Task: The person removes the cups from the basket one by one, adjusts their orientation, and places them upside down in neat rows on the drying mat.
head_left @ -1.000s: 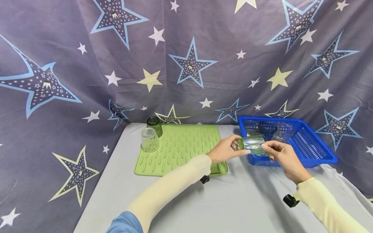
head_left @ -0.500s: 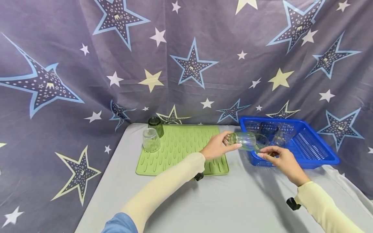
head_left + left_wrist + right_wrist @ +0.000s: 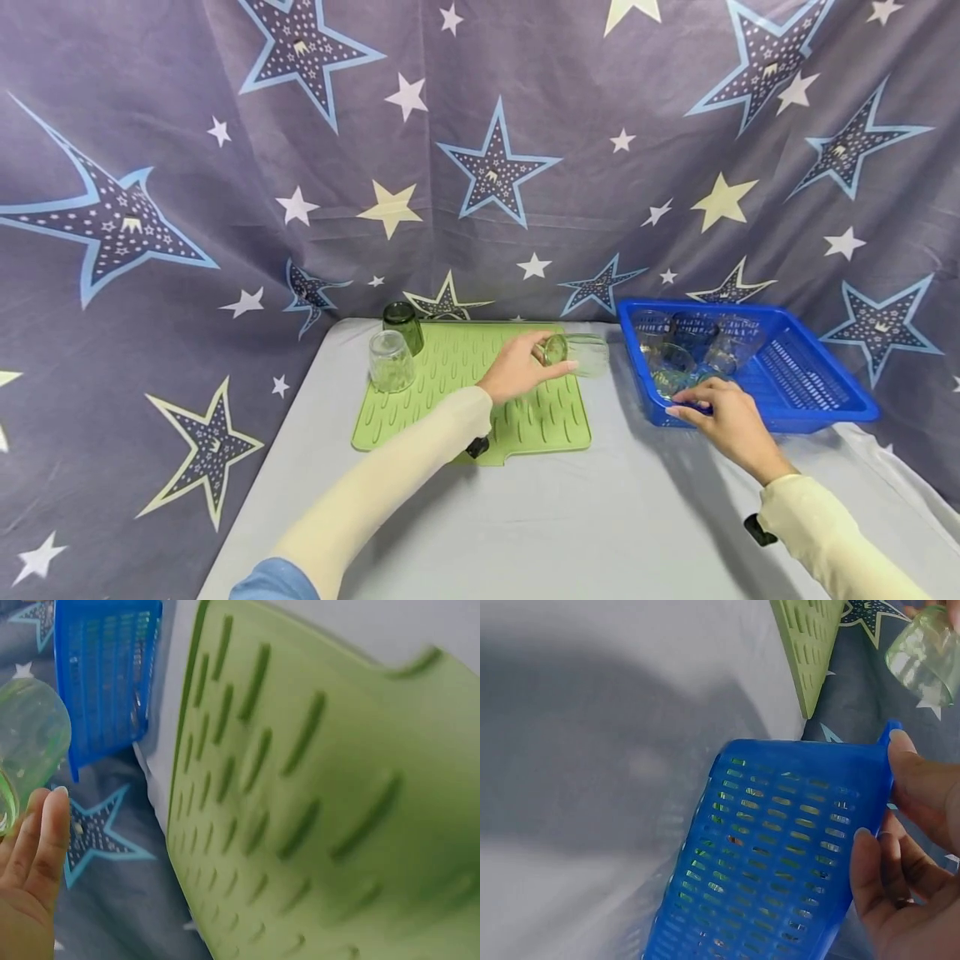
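My left hand holds a clear, green-tinted drinking glass by its base end, above the right part of a green drying mat. The glass lies sideways, its mouth pointing right. In the left wrist view, part of that glass shows beyond the fingers. My right hand pinches the near-left rim of a blue plastic basket. Up close in the right wrist view, its thumb and fingers are on either side of the rim of the basket.
Several glasses stand in the basket's left part. On the mat's far-left corner are a dark green glass and a clear glass. A grey-white cloth covers the table; a star-patterned curtain hangs behind.
My left hand has carried the glass leftward from the basket to over the mat. My right hand has let go of the glass and now holds the basket's rim.
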The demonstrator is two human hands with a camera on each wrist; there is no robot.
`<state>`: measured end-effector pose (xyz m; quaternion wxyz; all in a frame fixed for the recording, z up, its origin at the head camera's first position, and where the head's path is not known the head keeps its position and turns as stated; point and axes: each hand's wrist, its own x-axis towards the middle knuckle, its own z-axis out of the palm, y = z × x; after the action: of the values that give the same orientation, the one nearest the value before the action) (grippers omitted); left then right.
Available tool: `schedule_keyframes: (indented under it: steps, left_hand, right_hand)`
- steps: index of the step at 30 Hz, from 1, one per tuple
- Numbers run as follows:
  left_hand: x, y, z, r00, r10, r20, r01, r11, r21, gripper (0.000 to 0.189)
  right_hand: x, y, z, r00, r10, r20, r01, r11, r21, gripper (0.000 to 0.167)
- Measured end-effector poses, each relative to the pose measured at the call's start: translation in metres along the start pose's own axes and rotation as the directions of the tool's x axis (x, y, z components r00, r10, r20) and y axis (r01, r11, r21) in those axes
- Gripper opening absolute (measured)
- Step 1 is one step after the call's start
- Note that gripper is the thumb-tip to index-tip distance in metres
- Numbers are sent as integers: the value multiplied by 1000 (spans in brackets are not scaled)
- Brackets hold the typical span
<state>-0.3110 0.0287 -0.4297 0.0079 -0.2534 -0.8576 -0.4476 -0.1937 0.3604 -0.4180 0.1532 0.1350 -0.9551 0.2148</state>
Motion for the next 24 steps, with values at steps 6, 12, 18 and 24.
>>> schedule_keyframes:
  steps: [6,12,18,24]
  left_hand:
    - [-7,-16,-21,999,-39,-29,39,999,16,86]
    - [-16,-31,-43,994,-87,-65,91,994,65,87]
    - [-24,-42,-64,990,-110,-88,121,984,130,85]
    - [-38,-52,-84,987,-127,-97,140,979,150,85]
  right_hand:
    - [0,0,0,1000,15,16,-15,1000,4,21]
    - [1,0,-1,999,27,33,-28,1000,13,20]
    - [0,0,-1,999,37,34,-38,999,22,22]
    - [-1,0,0,999,36,32,-37,999,27,22]
